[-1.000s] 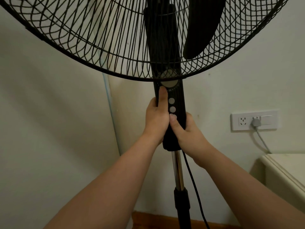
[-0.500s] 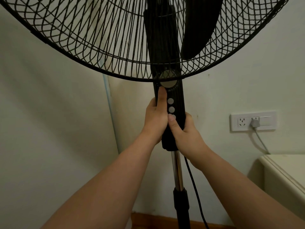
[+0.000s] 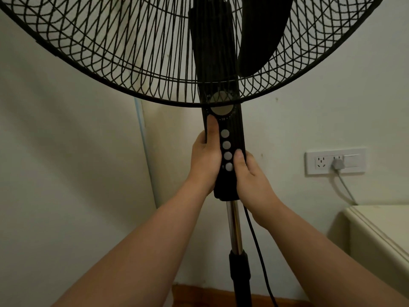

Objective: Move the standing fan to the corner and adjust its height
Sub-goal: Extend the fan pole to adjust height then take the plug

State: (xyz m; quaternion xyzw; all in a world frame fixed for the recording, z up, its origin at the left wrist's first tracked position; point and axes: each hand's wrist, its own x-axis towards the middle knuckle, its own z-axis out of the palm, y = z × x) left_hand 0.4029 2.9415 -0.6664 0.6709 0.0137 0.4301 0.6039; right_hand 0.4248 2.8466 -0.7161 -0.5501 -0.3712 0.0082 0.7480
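Pale walls meet at a corner seam (image 3: 143,151) directly behind the standing fan (image 3: 212,41), so the move to the corner looks done. What is left, by my reading, is the height. Both hands are clamped on the black control column (image 3: 236,134). The left thumb (image 3: 212,129) lies flat up the column's front beside the row of round buttons (image 3: 225,134). The right thumb (image 3: 240,158) presses the front edge lower down. The remaining fingers of each hand wrap behind the column, out of sight. The left hand (image 3: 204,160) grips the left side and the right hand (image 3: 250,180) the right, a little lower, with both forearms reaching up from below. Under the column a stretch of chrome inner pole (image 3: 233,224) shows bare above the black locking collar (image 3: 240,267), so the fan is partly extended. Whether the collar is loose or tight cannot be told. Neither hand is on it, so fixing the height appears not yet done. The power cord (image 3: 254,235) hangs down just beside the pole. On the right wall is a socket plate (image 3: 321,161) with a plug (image 3: 337,163) in it, and below that the top of a cream cabinet (image 3: 380,235).
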